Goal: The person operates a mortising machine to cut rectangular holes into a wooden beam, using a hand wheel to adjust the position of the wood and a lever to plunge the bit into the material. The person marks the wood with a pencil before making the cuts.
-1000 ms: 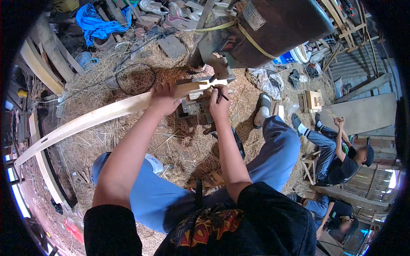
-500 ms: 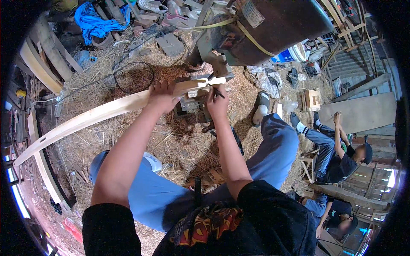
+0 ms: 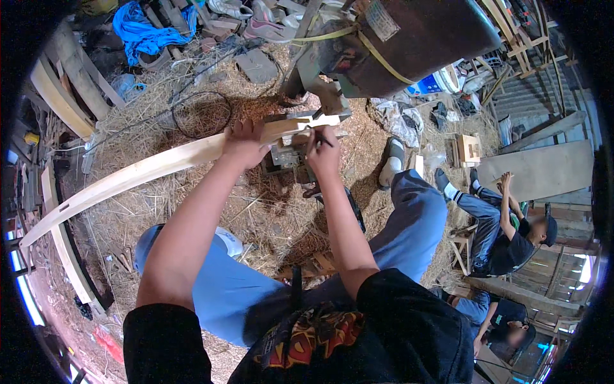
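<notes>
A long, curved pale wooden beam (image 3: 137, 171) runs from the far left to the middle, its right end lying on a dark metal support (image 3: 281, 155). My left hand (image 3: 244, 146) is closed over the beam near that end. Just right of it, my right hand (image 3: 324, 157) is closed on a thin dark pen-like tool (image 3: 329, 141), held at the beam's notched end. The tool's tip is small and partly hidden by my fingers.
Beyond the beam's end stands a large dark brown metal machine (image 3: 425, 41) with a yellow strap. A black cable (image 3: 201, 95) loops over the straw and shavings. Two people sit at the right near a large board (image 3: 543, 169). Timber (image 3: 61, 99) leans at the left.
My right hand has shifted slightly left along the beam's end, and the dark tool's angle has changed. My left hand and the beam have stayed in place.
</notes>
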A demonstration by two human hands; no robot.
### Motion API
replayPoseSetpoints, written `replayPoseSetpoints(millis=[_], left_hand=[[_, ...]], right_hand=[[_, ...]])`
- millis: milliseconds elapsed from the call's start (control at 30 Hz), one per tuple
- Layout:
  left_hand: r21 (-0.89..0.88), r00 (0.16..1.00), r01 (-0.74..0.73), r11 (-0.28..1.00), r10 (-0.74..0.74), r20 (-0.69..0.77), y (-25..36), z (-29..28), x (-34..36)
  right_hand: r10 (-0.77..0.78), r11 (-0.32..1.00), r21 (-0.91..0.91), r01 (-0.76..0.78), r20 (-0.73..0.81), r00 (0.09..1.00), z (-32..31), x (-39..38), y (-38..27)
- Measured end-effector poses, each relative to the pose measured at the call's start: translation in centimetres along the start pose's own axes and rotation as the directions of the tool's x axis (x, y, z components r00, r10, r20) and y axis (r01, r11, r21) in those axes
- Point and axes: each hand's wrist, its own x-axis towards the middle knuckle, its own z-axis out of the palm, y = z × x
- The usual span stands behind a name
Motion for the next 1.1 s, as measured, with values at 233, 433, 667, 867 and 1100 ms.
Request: replayPoseSetpoints(millis=[233, 433, 667, 867, 1100], left_hand=[[0.036, 0.993, -0.020, 0.999, 0.024, -0.116, -0.4, 1.2, 0.1], [-0.024, 0.998, -0.017, 1.000, 0.015, -0.062, -0.1, 0.3, 0.0], [-0.002, 0.996, -0.017, 1.000, 0.017, -0.087, 0.0, 0.5, -0.3], [-0.110, 0.996, 0.028, 0.994, -0.019, 0.083, -0.1, 0.9, 1.0], [-0.012, 0.998, 0.034, 0.999, -0.035, -0.052, -0.3, 1.6, 0.4]], right_hand=[[0.290, 0.957, 0.039, -0.289, -0.018, 0.957, -0.2, 0.7, -0.3], [0.280, 0.960, 0.016, -0.281, 0.049, 0.959, -0.7, 0.8, -0.6], [0.004, 0.999, 0.042, -0.009, 0.118, 0.993, 0.2, 0.5, -1.4], [0.223, 0.974, -0.061, -0.217, 0.122, 0.967, -0.2, 0.4, -1.0], [0.184, 0.982, 0.001, -0.186, 0.150, 0.971, 0.2, 0.1, -0.9]])
